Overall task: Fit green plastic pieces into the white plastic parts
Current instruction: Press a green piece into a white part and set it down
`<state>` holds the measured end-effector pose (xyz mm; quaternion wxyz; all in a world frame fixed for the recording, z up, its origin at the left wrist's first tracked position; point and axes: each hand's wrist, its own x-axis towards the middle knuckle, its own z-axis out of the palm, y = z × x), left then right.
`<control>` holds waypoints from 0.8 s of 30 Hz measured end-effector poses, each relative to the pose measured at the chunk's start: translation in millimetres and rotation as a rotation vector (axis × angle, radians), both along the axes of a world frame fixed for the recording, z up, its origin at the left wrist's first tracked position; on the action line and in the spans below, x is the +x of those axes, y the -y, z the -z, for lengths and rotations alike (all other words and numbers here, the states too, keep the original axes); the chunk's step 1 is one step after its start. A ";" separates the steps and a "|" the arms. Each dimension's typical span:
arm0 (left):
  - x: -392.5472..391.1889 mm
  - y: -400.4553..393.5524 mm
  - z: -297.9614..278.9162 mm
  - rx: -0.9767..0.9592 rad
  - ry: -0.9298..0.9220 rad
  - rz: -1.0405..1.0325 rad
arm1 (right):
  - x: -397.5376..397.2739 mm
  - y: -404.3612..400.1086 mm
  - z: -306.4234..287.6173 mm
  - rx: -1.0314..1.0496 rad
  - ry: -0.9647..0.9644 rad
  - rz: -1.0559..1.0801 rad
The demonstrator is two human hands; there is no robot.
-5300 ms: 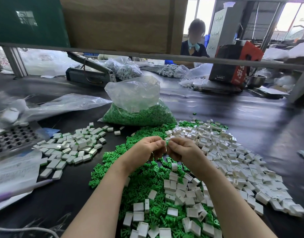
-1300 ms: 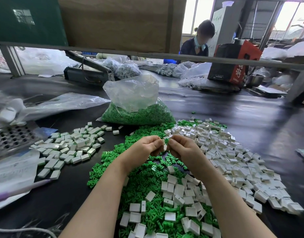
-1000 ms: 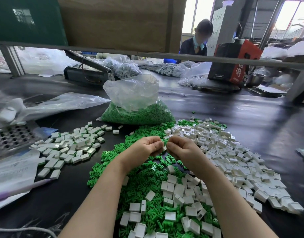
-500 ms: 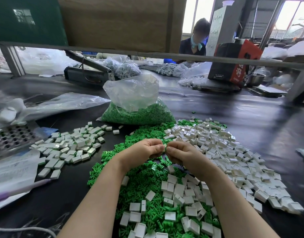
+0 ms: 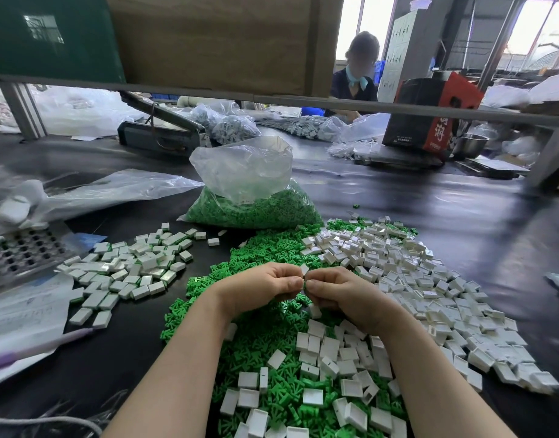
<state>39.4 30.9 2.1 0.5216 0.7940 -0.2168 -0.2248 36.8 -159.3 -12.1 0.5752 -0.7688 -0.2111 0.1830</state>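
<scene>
Both hands meet over the middle of the table. My left hand (image 5: 265,287) and my right hand (image 5: 335,292) pinch one small white plastic part (image 5: 304,269) between their fingertips; only its upper corner shows. Whether a green piece sits inside it is hidden by the fingers. Under the hands lies a heap of loose green plastic pieces (image 5: 265,336). A wide spread of loose white parts (image 5: 407,279) lies to the right and front. A separate pile of white parts with green showing at their edges (image 5: 133,267) lies to the left.
A clear bag of green pieces (image 5: 249,197) stands behind the heaps. A perforated metal tray (image 5: 19,251) and papers (image 5: 25,314) lie at the left edge, with plastic bags beyond. A person works at the far side behind a red box (image 5: 430,118).
The hands have sunk slightly toward the green heap while staying together. The white part now sticks up between the fingertips.
</scene>
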 end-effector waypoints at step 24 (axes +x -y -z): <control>3.4 2.8 2.1 0.001 0.060 -0.035 | 0.4 -2.6 0.6 -0.102 0.212 0.054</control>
